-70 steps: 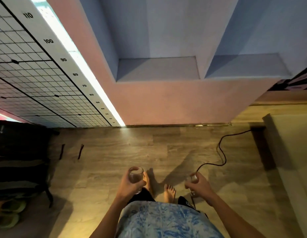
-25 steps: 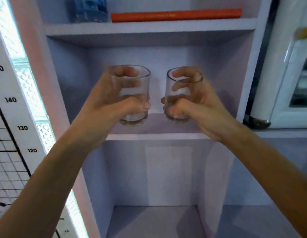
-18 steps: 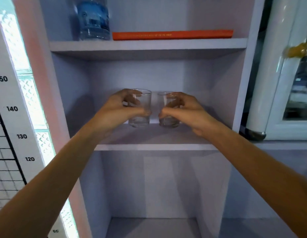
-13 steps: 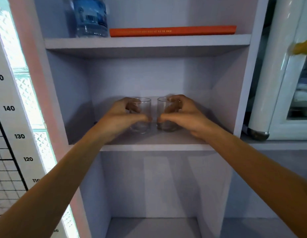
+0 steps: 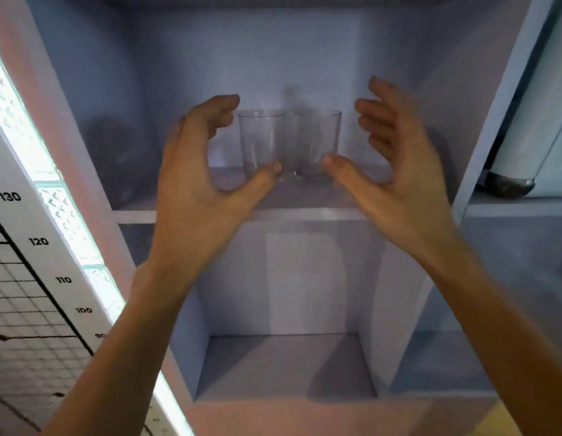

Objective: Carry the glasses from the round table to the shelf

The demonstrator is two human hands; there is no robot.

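Two clear glasses stand upright side by side on the pale shelf board point(image 5: 304, 212): the left glass point(image 5: 261, 143) and the right glass point(image 5: 318, 141), nearly touching. My left hand point(image 5: 201, 180) hovers in front of and left of the left glass, fingers spread in a loose curve, holding nothing. My right hand point(image 5: 396, 171) is drawn back to the right of the right glass, fingers spread, holding nothing. Neither hand touches a glass.
The shelf unit has side walls point(image 5: 481, 121) close on both sides and a lower compartment point(image 5: 286, 366) below. A measuring chart with numbers point(image 5: 37, 240) and a lit strip point(image 5: 68, 221) lie to the left. A white cabinet door point(image 5: 531, 127) stands at the right.
Both hands set the glasses down on the shelf, let go and pulled back with fingers spread. The view has dropped lower, so the upper shelf is out of sight.
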